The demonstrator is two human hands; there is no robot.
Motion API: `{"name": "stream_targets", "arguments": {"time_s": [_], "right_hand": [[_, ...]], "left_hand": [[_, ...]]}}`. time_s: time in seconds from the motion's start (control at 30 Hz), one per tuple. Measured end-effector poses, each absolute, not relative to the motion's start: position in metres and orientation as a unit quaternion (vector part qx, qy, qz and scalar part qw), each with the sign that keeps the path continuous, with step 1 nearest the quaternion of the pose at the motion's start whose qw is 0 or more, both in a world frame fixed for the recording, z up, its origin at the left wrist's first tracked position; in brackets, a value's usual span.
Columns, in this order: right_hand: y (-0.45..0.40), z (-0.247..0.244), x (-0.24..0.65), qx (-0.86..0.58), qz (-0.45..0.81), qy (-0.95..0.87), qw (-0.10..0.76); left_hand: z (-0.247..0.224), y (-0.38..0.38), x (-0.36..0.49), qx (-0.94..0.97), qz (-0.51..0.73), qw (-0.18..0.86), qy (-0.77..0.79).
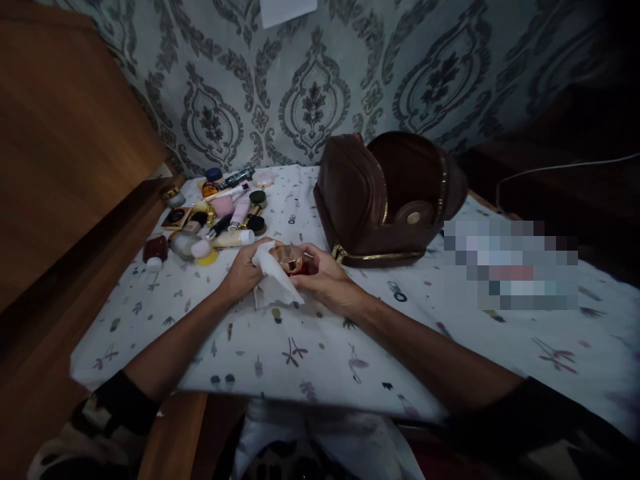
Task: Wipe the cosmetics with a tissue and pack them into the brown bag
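The right hand (330,279) is gripping a glossy, rounded amber container (295,261), reddish below, between the front and back edges of the table (325,363); the left hand's (241,275) fingers are clasping white tissue (278,283) against it.

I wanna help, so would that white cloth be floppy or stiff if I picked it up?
Probably floppy: the white cloth drapes loosely from the left hand. It looks thin, so likely light. Its folds suggest pushing would crumple it.
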State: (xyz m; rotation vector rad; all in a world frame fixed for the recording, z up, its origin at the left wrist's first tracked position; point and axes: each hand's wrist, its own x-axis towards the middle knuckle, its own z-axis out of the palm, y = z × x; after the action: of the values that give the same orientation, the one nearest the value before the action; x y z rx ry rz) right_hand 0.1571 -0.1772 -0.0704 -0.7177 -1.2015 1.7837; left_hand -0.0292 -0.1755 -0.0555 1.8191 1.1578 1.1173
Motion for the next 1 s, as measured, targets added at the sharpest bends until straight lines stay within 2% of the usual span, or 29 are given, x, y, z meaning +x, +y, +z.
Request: {"name": "stream_targets", "arguments": {"time_s": [0.33,0.57,0.77,0.83,1.0], "right_hand": [[-0.183,-0.066,0.159,-0.200,0.771,-0.466,0.386],[-0.179,-0.076,0.158,-0.267,0.739,-0.476,0.396],[-0.180,-0.073,0.159,-0.282,0.722,-0.511,0.371],[-0.182,-0.072,0.158,-0.294,0.708,-0.528,0.364],[-0.187,-0.075,0.155,-0.288,0.665,-0.587,0.360]], "left_hand": [[-0.065,-0.171,-0.029,0.620,0.497,0.362,0.487],[-0.057,-0.175,-0.026,0.670,0.475,0.308,0.481],[-0.059,-0.174,-0.027,0.626,0.411,0.451,0.485],[-0.056,-0.177,-0.026,0.627,0.387,0.468,0.487],[-0.039,-0.188,-0.023,0.772,0.343,0.360,0.396]]}}
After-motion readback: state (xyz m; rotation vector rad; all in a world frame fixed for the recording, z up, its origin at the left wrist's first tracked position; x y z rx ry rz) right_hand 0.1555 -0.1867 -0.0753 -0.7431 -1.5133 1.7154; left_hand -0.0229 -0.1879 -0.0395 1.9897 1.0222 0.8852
